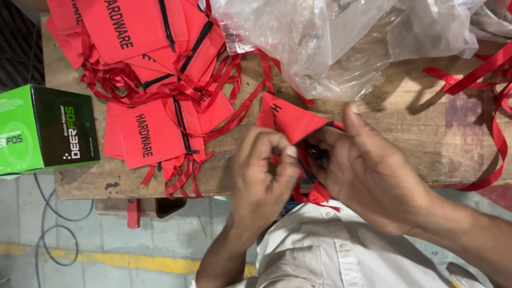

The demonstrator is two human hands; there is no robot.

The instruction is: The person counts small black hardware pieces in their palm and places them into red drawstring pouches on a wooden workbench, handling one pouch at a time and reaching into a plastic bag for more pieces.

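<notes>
Left hand: the left hand [264,173] is curled shut, and its thumb and fingers pinch the near edge of a red pouch [292,121].
Right hand: the right hand [373,170] holds the same red pouch from the other side. Its thumb sticks up and its fingers fold around the cloth.
Hands together: the two hands sit close, almost touching, both clamped on the pouch.
Red pouch: it is held just above the near edge of the desk [410,128], in front of the person's chest. One corner points up and left. A dark part, maybe the zipper, shows between the hands, but it is too blurry to be sure.
Pile of pouches: more red pouches [154,69] with black zippers lie in a heap on the left part of the desk. Thin red ribbons hang out of the heap.
Plastic bag: a big clear plastic bag [330,42] lies crumpled at the far side of the desk, just behind the hands.
Ribbons: long red ribbons [493,106] curl over the right end of the desk.
Box: a green and black box [45,128] sits at the left end, near the heap.
Shirt: the person wears a pale shirt [320,250].
Floor: a grey floor [112,240] with a yellow line and a dark cable shows below the desk.
</notes>
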